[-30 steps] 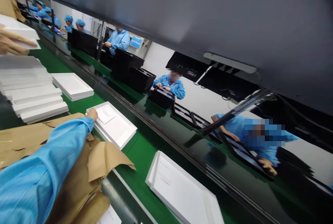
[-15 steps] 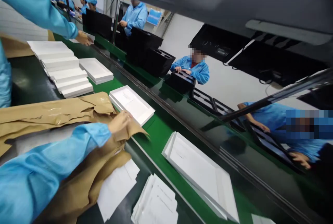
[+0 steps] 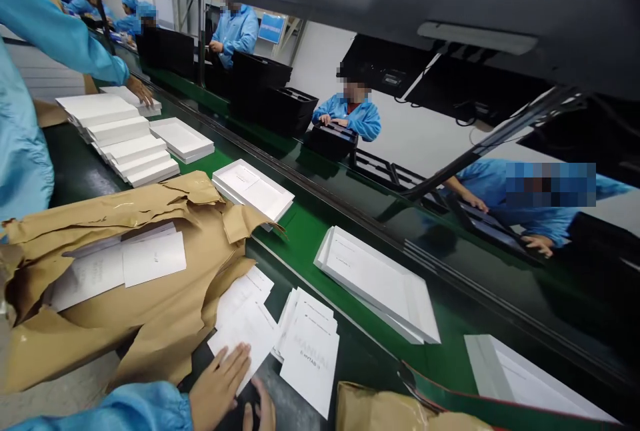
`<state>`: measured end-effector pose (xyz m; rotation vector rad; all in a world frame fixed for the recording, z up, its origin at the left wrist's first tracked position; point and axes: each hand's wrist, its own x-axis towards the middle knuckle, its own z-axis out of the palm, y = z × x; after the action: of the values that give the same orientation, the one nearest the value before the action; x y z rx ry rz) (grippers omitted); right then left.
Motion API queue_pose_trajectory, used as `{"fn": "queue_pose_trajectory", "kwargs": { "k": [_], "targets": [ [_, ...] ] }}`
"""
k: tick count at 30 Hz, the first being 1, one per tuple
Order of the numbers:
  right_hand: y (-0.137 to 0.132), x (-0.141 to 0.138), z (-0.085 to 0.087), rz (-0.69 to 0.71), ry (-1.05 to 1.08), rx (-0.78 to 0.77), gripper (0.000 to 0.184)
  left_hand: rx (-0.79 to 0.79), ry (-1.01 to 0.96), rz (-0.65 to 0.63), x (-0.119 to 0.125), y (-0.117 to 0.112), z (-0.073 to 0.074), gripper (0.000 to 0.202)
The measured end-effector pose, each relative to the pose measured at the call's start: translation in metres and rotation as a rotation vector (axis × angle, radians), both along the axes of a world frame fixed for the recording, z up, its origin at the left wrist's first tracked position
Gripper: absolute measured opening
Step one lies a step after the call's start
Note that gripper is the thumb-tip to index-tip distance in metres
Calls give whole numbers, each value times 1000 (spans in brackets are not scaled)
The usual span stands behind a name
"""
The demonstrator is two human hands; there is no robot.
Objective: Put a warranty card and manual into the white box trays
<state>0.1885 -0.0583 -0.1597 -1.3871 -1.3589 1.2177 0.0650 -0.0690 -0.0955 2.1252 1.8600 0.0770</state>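
Both hands sit low at the bottom edge: the left hand [image 3: 217, 384] lies flat, fingers spread, on a white sheet [image 3: 247, 331] on the dark surface [image 3: 75, 164], holding nothing. Of the right hand [image 3: 260, 411] only curled fingers show beside it — whether it grips anything cannot be told. More leaflets [image 3: 310, 344] lie just right of the sheet, crumpled brown paper [image 3: 165, 311] just left, and white trays [image 3: 375, 284] ride the green belt [image 3: 305, 237].

left hand [image 3: 219, 387] flat, fingers spread
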Motion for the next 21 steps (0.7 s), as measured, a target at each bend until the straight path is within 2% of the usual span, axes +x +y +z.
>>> {"fn": "queue_pose_trajectory", "kwargs": {
  "k": [3, 5, 7, 10, 13, 16, 18, 21],
  "targets": [
    [9, -13, 20, -81, 311, -318, 64, 83, -54, 28, -5, -6, -1, 71],
    [13, -19, 34, -40, 452, -504, 68, 164, -77, 91, -16, -5, 0, 66],
    [14, -23, 40, 46, 473, -579, 66, 218, -96, 207, -27, -5, -2, 61],
    [12, -26, 37, 173, 345, -574, 61, 249, -179, 327, -38, -7, -8, 59],
    [7, -26, 40, 256, 199, -452, 61, 270, -351, 371, -39, -13, -13, 53],
    [0, -23, 57, 318, 192, -369, 54, 303, -610, 507, -39, -16, -14, 51],
    [-6, -19, 69, 359, 247, -361, 48, 291, -835, 620, -43, -15, -13, 58],
    [-13, -11, 81, 412, 309, -354, 43, 125, -1111, 716, -51, -13, -8, 71]
  ]
}}
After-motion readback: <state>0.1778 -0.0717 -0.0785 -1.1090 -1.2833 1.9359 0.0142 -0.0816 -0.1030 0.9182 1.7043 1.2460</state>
